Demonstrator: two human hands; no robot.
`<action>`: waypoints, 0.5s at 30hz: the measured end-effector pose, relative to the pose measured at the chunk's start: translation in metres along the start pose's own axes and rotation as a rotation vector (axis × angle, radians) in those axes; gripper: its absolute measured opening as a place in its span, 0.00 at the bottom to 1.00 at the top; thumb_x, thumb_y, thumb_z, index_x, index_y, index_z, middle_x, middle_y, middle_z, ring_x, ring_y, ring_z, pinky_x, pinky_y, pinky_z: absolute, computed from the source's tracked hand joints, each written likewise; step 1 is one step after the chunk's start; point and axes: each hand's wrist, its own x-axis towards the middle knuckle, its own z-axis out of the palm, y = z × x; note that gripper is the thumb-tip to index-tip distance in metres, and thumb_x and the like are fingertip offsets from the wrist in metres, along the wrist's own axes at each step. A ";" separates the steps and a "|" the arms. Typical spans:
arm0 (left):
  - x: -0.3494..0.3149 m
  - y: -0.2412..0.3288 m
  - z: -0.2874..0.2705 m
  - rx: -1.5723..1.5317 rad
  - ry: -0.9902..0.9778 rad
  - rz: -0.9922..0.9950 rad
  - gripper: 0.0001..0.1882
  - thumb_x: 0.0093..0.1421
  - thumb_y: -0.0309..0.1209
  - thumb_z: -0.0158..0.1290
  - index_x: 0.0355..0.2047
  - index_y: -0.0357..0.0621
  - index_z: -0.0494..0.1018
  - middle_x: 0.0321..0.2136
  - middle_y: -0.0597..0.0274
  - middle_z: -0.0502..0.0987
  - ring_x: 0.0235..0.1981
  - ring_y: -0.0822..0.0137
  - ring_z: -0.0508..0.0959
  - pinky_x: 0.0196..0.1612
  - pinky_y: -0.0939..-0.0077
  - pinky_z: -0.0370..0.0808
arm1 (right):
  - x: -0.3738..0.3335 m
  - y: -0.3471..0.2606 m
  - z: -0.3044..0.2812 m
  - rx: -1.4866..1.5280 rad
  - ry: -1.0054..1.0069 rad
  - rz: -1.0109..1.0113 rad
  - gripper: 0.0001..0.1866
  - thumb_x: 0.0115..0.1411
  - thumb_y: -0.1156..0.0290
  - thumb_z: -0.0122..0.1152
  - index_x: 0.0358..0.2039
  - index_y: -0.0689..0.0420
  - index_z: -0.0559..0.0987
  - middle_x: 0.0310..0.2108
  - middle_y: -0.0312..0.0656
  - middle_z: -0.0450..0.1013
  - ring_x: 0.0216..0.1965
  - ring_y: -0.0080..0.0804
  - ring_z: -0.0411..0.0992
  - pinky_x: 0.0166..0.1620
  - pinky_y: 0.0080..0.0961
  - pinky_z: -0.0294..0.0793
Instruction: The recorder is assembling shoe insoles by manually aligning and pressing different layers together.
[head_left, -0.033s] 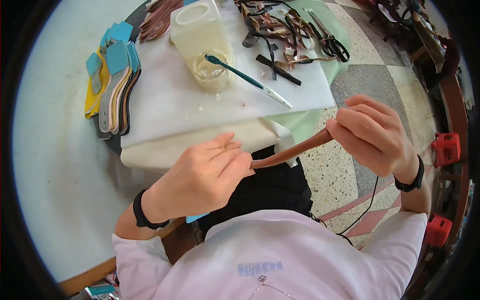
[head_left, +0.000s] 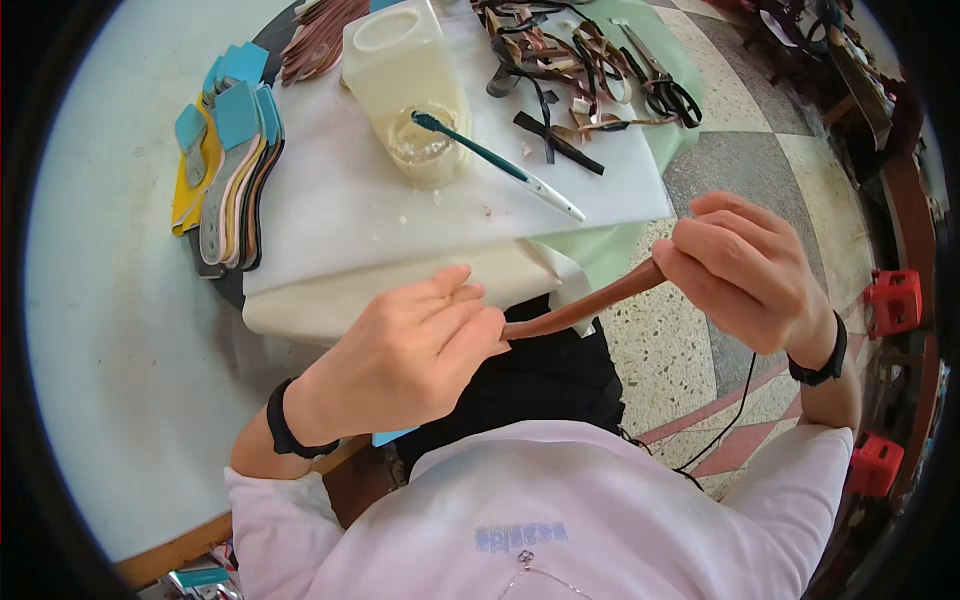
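Observation:
A narrow brown leather-looking strip (head_left: 588, 306) stretches between my two hands above my lap. My left hand (head_left: 405, 355) pinches its lower left end, fingers pressed together. Higher up on the right, my right hand (head_left: 740, 268) grips the other end, thumb and fingers closed around it. Both ends are hidden by my fingers. Beyond my hands, a teal and white toothbrush (head_left: 500, 163) leans across the opening of a cloudy plastic container (head_left: 405, 75), its handle reaching down to the white work sheet (head_left: 370, 215).
Layered straps with blue tabs (head_left: 235, 150) lie at the left, near a bundle of brownish-pink strips (head_left: 318, 38). Dark and brown scraps (head_left: 560, 75) pile up at the back right beside scissors (head_left: 660, 85). Red stools (head_left: 893, 302) stand on the tiled floor (head_left: 740, 180).

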 end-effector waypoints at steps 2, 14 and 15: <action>0.005 -0.001 -0.002 -0.008 -0.027 -0.012 0.14 0.39 0.19 0.60 0.28 0.31 0.70 0.23 0.55 0.74 0.31 0.55 0.79 0.45 0.59 0.75 | -0.003 0.010 0.004 0.020 0.028 -0.017 0.09 0.41 0.78 0.59 0.25 0.67 0.73 0.29 0.43 0.67 0.20 0.31 0.66 0.29 0.28 0.71; -0.026 0.004 -0.004 -0.063 0.087 -0.163 0.14 0.40 0.18 0.60 0.29 0.31 0.69 0.24 0.55 0.75 0.31 0.54 0.79 0.47 0.59 0.73 | 0.021 0.034 0.035 0.318 0.060 -0.081 0.13 0.37 0.83 0.62 0.28 0.68 0.76 0.27 0.43 0.68 0.21 0.32 0.69 0.29 0.29 0.75; -0.033 0.004 -0.005 -0.080 0.109 -0.192 0.13 0.41 0.18 0.60 0.28 0.31 0.69 0.24 0.55 0.75 0.31 0.53 0.79 0.47 0.59 0.73 | 0.026 0.034 0.040 0.367 0.075 -0.082 0.13 0.37 0.83 0.62 0.27 0.67 0.76 0.27 0.43 0.68 0.21 0.33 0.69 0.29 0.29 0.75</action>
